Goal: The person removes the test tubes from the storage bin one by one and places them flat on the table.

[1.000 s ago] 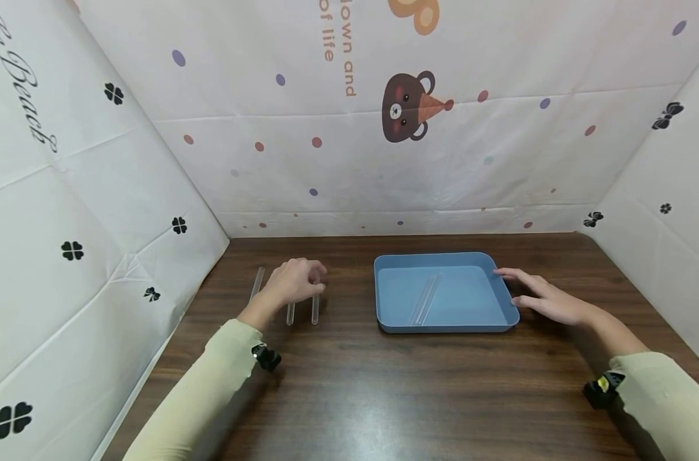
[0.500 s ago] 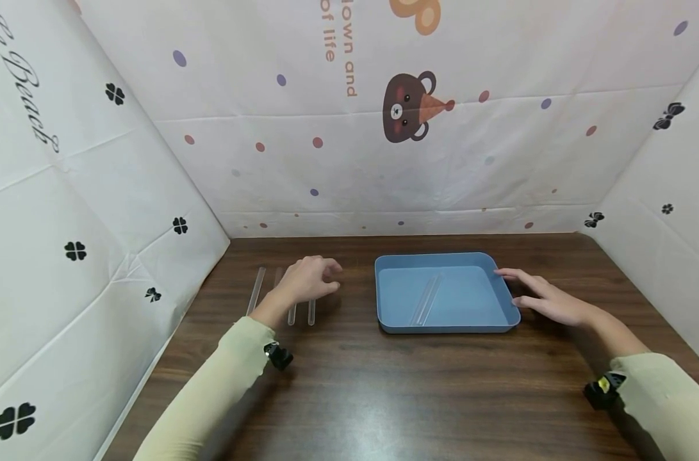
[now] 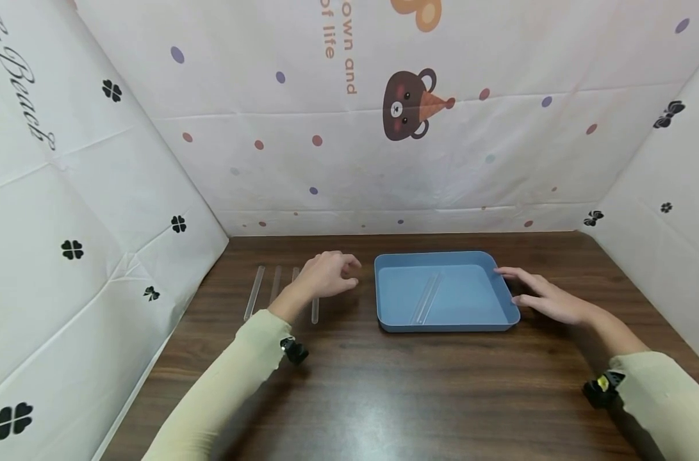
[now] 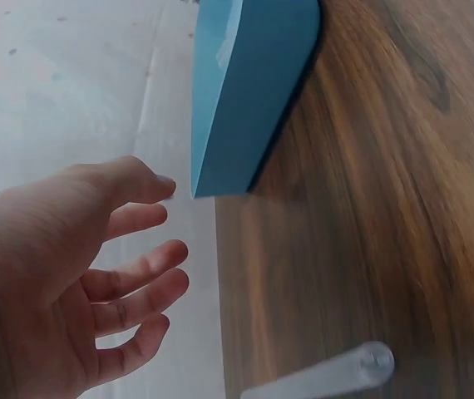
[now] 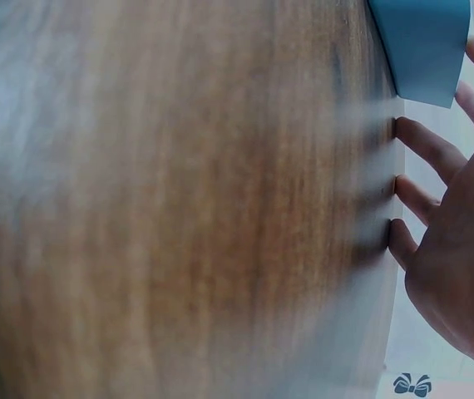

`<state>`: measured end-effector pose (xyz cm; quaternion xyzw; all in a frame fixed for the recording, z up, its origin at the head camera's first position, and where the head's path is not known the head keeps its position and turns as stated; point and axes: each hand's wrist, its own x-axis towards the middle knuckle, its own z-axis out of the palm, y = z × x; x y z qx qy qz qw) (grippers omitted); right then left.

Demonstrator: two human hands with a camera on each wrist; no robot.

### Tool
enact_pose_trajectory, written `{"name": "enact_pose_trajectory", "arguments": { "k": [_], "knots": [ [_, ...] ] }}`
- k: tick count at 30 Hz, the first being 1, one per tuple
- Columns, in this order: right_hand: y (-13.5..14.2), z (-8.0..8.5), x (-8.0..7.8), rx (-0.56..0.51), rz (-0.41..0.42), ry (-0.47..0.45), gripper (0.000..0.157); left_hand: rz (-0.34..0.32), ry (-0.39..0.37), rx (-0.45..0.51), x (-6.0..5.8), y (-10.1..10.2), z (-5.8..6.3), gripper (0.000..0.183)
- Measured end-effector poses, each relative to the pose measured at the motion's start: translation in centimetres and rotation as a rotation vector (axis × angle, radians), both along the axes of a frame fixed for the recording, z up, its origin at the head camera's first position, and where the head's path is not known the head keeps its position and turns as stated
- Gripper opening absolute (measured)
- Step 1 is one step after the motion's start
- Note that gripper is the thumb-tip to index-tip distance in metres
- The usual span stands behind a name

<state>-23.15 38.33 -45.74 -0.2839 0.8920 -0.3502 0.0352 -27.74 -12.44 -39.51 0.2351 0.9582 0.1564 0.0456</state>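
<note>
Five fingers (image 4: 145, 301) of the left hand (image 3: 328, 273) hang loosely bent with gaps between them, gripping nothing, above the counter (image 3: 349, 384) just left of the blue tray (image 3: 470, 291). The tray's near wall rises beside the fingertips, with a strip of bare wood between. Below that hand, four clear tubes (image 3: 254, 293) lie roughly side by side on the counter. The left wrist and forearm get in the way there: from the head, the lower part of the third tube and the upper part of the fourth are hidden. One rounded tube end shows low in the left wrist view.

At the tray's far side, the right hand (image 3: 548, 302) rests with its fingers apart. Thumb and forefinger touch the tray's right edge; the other three come down on the counter next to it. Inside the tray, left of its middle, what looks like two more clear tubes (image 3: 426, 299) lie slanted, close together.

Small black devices sit on both cuffs (image 3: 294, 350). White printed cloth (image 3: 326, 173) closes in the counter behind and at both sides, with dots and a sideways bear (image 3: 403, 105) beyond the tray.
</note>
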Motion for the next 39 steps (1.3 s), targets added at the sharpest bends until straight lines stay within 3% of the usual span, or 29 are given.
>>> {"name": "enact_pose_trajectory", "arguments": {
  "k": [8, 19, 28, 39],
  "knots": [
    [-0.1, 0.0, 0.0, -0.004, 0.004, 0.005, 0.06, -0.018, -0.002, 0.003, -0.1, 2.0, 0.4, 0.036],
    [-0.1, -0.1, -0.1, 0.004, -0.002, -0.005, 0.06, -0.101, 0.005, -0.014, -0.1, 4.7, 1.0, 0.039],
    [0.0, -0.2, -0.1, 0.005, 0.001, 0.001, 0.06, -0.225, -0.103, -0.076, -0.8, 6.2, 1.6, 0.047],
    [0.1, -0.2, -0.2, -0.001, -0.001, -0.001, 0.06, -0.324, -0.152, -0.11, -1.2, 8.0, 1.7, 0.05]
  ]
}}
